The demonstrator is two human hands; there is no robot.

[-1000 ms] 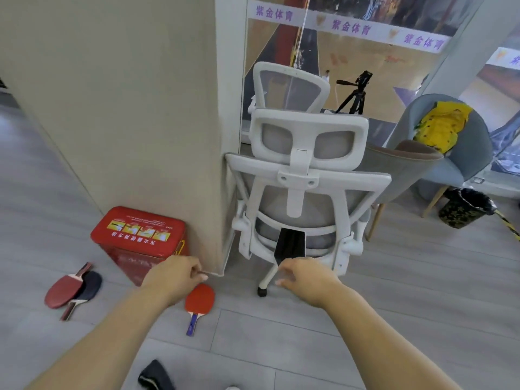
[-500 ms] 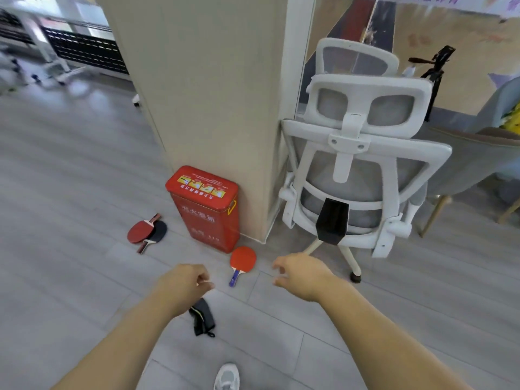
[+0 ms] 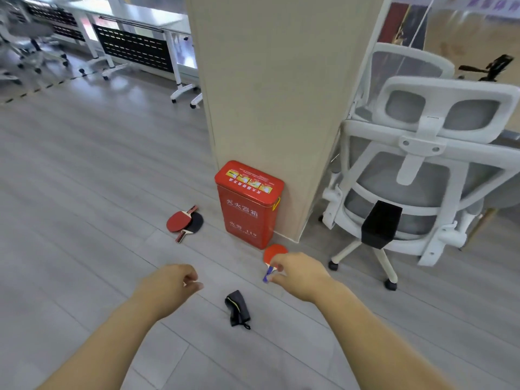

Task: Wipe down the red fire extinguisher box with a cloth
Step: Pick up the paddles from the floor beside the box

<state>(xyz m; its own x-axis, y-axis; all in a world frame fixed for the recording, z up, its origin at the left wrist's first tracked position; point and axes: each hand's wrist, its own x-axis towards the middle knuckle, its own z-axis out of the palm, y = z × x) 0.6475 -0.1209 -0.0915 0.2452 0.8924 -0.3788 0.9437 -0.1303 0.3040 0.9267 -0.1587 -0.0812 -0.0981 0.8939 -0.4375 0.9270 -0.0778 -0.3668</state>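
Since the view half a second back has swung left and pulled away, the red fire extinguisher box (image 3: 249,204) now sits near centre, upright on the grey floor (image 3: 84,192) against the beige pillar (image 3: 270,94), lid and front face in full view. White desks (image 3: 135,26) on castors have come in at upper left. My shoe is gone from the bottom edge.

Both arms reach forward, neither hand touching the box.
- Left hand (image 3: 168,285): fingers curled, thumb against forefinger. A pale speck shows at the tips; I cannot tell if I pinch something.
- Right hand (image 3: 301,274): fingers loosely curled, nothing seen in it. It now overlaps the handle of the single red paddle (image 3: 274,253) lying just beside the box's front corner; contact cannot be judged.

A small dark cloth (image 3: 237,308) lies crumpled on the floor between my forearms, apart from both hands. A second black cloth (image 3: 381,223) hangs on the back of the white office chair (image 3: 416,178), right of the pillar. Two crossed paddles (image 3: 183,220) lie left of the box.

Chair is cut off at the right edge; the tripod (image 3: 492,67) behind it is blurred. Box lettering is partly legible only.
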